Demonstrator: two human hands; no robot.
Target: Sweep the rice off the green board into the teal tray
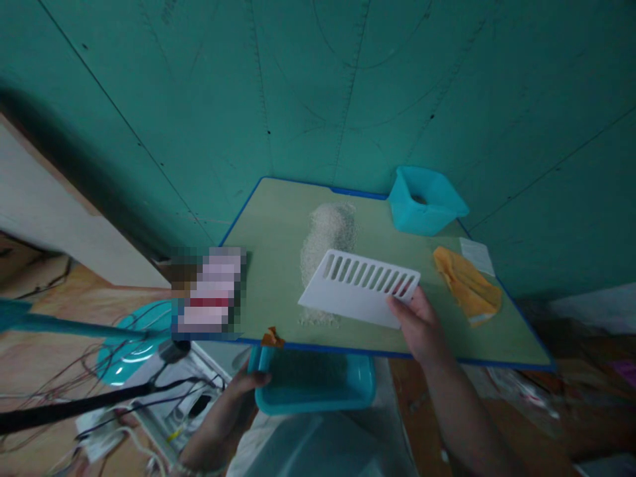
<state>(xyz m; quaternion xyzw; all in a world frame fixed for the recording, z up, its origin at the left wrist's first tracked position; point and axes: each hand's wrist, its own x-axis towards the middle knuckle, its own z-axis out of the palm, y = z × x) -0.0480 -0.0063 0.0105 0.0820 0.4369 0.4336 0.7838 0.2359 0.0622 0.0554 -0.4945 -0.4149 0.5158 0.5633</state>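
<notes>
My right hand (416, 322) grips one end of a flat white slotted plastic plate (352, 301), thumb on top. The plate hangs over a pale granular heap (330, 225) on the table and hides part of it; I cannot tell whether it touches the grains. Below the table's front edge, my left hand (248, 381) is closed on the left rim of a teal rectangular tub (315, 401). That tub's inside looks dark, and its contents cannot be made out.
The greenish table (271, 232) has a blue edge and stands against a green wall (308, 86). A turquoise bin (422, 215) and an orange cloth (470, 285) lie to the right. An orange-brown scrap (273, 338) is at the front edge. Cables (54, 384) clutter the floor at left.
</notes>
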